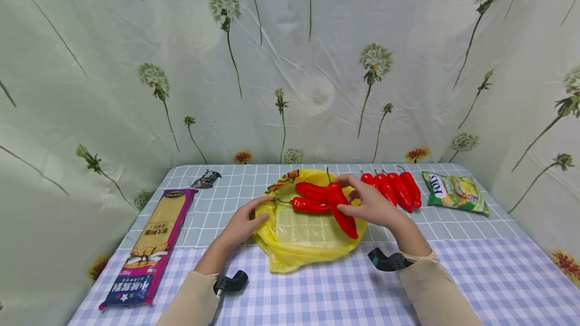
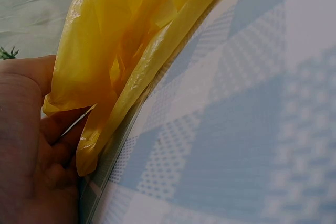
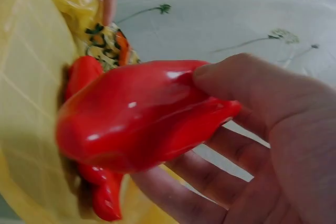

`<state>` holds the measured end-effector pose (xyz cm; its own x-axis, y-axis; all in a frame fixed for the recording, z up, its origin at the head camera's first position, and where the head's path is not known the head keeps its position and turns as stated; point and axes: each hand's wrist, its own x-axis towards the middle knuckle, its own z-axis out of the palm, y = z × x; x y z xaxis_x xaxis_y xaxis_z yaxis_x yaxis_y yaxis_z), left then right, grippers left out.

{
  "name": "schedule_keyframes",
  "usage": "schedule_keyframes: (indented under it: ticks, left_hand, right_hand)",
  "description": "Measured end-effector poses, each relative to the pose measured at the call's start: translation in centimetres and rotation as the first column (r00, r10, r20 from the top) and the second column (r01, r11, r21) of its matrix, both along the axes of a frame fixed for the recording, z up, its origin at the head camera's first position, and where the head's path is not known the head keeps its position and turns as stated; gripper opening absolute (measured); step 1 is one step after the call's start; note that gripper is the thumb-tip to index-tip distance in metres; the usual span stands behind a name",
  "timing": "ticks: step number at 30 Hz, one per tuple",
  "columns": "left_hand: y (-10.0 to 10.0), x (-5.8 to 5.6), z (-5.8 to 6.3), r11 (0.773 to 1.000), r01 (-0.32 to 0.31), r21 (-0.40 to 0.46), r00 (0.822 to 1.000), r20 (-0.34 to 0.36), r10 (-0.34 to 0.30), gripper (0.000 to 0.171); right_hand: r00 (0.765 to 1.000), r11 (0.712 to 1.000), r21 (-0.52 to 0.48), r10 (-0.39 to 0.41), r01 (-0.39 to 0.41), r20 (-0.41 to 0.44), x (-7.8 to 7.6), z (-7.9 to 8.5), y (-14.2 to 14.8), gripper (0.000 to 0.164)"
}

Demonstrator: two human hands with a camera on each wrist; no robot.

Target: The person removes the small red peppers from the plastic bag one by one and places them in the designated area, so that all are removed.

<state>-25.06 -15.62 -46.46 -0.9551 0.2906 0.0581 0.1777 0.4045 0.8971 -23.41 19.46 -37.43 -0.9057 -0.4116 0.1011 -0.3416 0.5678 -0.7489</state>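
A yellow plastic bag (image 1: 294, 260) lies with its mouth spread wide at the middle of the table. On its left rim, my left hand (image 1: 241, 223) holds the plastic between thumb and fingers, as the bag's folds (image 2: 115, 40) show in the left wrist view. Over the bag's right side, my right hand (image 1: 373, 206) grips a red chili pepper (image 1: 338, 208), thumb on one side and fingers on the other; its stem points away from me. Two more red peppers (image 1: 311, 205) lie inside the bag, partly hidden behind the held one in the right wrist view.
Several red peppers (image 1: 399, 190) lie in a row right of the bag, beside a green FOX'S packet (image 1: 457, 194). A long pasta pack (image 1: 151, 248) lies at the left, with a small black wrapper (image 1: 206, 179) behind it. A flowered curtain (image 1: 299, 64) hangs along the table's back.
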Motion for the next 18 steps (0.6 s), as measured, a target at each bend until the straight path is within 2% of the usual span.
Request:
schedule_keyframes:
  ticks: [10, 18]
  left_hand:
    - [0.0, -0.1, -0.1, 1.0, 0.0, 0.0, 1.0, -0.002, 0.0, 0.047]
    - [0.0, -0.1, 0.0, 1.0, -0.013, -0.006, 1.0, 0.007, 0.013, 0.047]
  right_hand:
    - [0.996, 0.996, 0.01, -0.085, 0.086, -0.006, 0.0, 1.1, 2.1, 0.071]
    - [0.995, 0.996, -0.001, -0.094, 0.094, -0.012, -0.2, 1.1, 3.6, 0.063]
